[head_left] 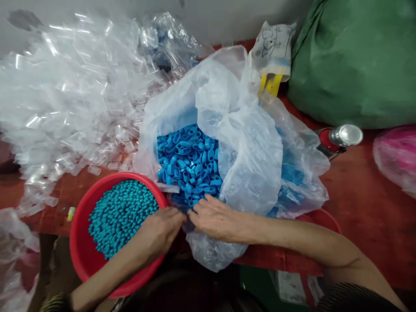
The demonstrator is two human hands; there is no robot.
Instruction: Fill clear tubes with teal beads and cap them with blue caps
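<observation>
My left hand (pixel 167 223) reaches over the right rim of a red basin (pixel 76 242) full of small teal bead-like pieces (pixel 123 212). Close beside it, my right hand (pixel 211 216) lies at the front edge of a translucent plastic bag (pixel 250 160). The fingers of both hands are curled in and nearly meet; what they pinch is hidden and slightly blurred. Just beyond them, many small blue hollow plastic parts (pixel 188 160) fill the bag's mouth. A fold of clear plastic (pixel 216 251) hangs below my right hand.
A large heap of clear plastic pieces (pixel 74 95) covers the left of the red surface (pixel 367 208). At the back right stand a big green sack (pixel 354 60) and a white printed pouch (pixel 273 47). A metal-topped object (pixel 346 135) and a pink bag (pixel 398 156) lie at right.
</observation>
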